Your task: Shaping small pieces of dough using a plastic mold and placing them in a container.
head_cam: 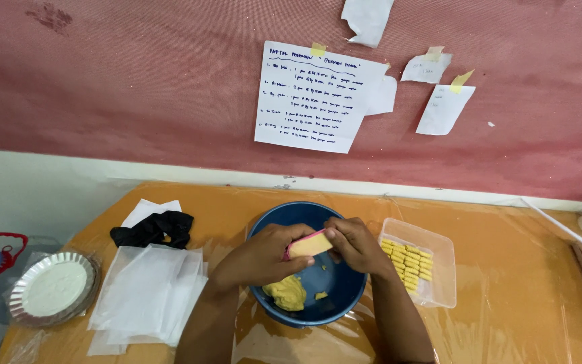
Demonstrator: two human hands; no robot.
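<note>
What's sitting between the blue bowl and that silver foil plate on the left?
In the head view, a stack of white paper sheets lies between the blue plastic bowl and the fluted silver foil plate.

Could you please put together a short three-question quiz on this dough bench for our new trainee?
1. True or false: the yellow dough lump lies in the blue bowl.
2. The clear tray of shaped yellow pieces stands: A) left of the bowl, B) right of it, C) inside it?
3. What do the left hand and right hand hold together?

Key: 1 true. 2 B. 3 A pink mould packed with yellow dough, above the bowl.
</note>
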